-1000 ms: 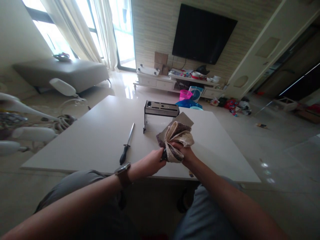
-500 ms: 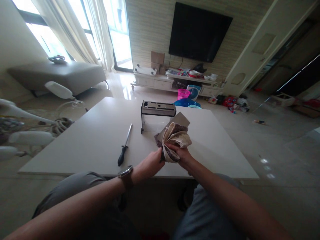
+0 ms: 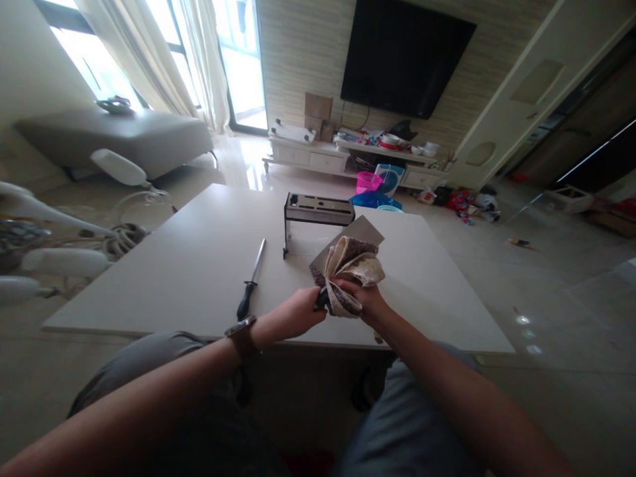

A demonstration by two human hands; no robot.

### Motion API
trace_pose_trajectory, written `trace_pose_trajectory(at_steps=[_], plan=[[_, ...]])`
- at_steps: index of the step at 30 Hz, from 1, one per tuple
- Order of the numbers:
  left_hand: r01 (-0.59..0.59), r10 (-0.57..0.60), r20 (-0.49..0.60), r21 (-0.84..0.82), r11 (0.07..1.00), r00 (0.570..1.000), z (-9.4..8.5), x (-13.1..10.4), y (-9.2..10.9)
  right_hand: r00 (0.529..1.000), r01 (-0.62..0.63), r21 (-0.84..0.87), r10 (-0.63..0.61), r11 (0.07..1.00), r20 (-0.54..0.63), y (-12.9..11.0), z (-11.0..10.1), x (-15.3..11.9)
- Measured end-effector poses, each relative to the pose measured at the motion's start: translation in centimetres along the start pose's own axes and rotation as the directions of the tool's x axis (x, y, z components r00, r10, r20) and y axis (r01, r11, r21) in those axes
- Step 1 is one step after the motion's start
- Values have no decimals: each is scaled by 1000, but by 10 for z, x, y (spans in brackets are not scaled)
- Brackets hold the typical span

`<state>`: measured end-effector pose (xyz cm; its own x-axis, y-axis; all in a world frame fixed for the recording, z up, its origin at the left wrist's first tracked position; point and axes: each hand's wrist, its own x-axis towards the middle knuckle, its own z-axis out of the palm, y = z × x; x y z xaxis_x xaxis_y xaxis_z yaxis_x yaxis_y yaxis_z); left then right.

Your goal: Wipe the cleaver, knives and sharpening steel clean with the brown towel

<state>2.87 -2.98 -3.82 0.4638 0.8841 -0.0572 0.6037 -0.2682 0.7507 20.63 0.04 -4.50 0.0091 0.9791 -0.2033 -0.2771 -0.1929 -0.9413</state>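
My left hand (image 3: 301,311) is closed round the black handle of a cleaver (image 3: 364,230), whose broad grey blade points away to the right. A folded brown and cream cloth (image 3: 355,262) covers the lower part of the blade. Gripping that cloth, my right hand (image 3: 365,299) sits just right of the handle. Behind the blade stands a knife block (image 3: 320,209) with a slotted dark top and clear sides. A honing steel (image 3: 251,281) with a black handle lies on the white table (image 3: 189,265), left of my hands.
Beyond the table's far edge are a pink basket (image 3: 368,182) and something blue (image 3: 375,200). A low white cabinet (image 3: 293,157) stands against the wall under a television (image 3: 405,59). White chairs (image 3: 119,167) are at the left.
My left hand has shifted slightly left, so more of the cleaver's black handle shows. The cloth stays in my right hand. The whole view has tilted a little.
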Motion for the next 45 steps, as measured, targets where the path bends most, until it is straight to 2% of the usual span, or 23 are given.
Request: trace_pose_trajectory(at_steps=[3,6,10,16,24,28,37,41,45], plan=[[12,-13,-46,-9,1000,999,-10,1,-1,999,27,-27,-26,999,44,-9,-1,3],[-5,5,-91,2,1000,996,-11,2,-3,996,49,-47,-45,998,79,-16,-2,3],[-19,19,-122,6,1000,992,3,3,-5,997,30,-9,-29,1000,68,-14,-2,2],[-9,10,-93,5,1000,996,25,2,-3,999,36,49,-35,998,-17,2,0,0],[-60,62,-65,36,998,996,8,6,7,993,93,93,-85,991,-82,-6,-1,7],[-22,28,-57,102,994,998,4,7,8,985,138,86,-127,987,-117,-15,-5,15],[-20,23,-20,130,991,1000,7,2,8,938,291,170,-245,942,-246,-48,-35,31],[-9,8,10,99,995,1000,5,-2,10,947,265,161,-225,951,-229,-51,-44,32],[-21,20,9,76,997,1000,6,-4,8,965,208,134,-181,969,-190,-42,-42,27]])
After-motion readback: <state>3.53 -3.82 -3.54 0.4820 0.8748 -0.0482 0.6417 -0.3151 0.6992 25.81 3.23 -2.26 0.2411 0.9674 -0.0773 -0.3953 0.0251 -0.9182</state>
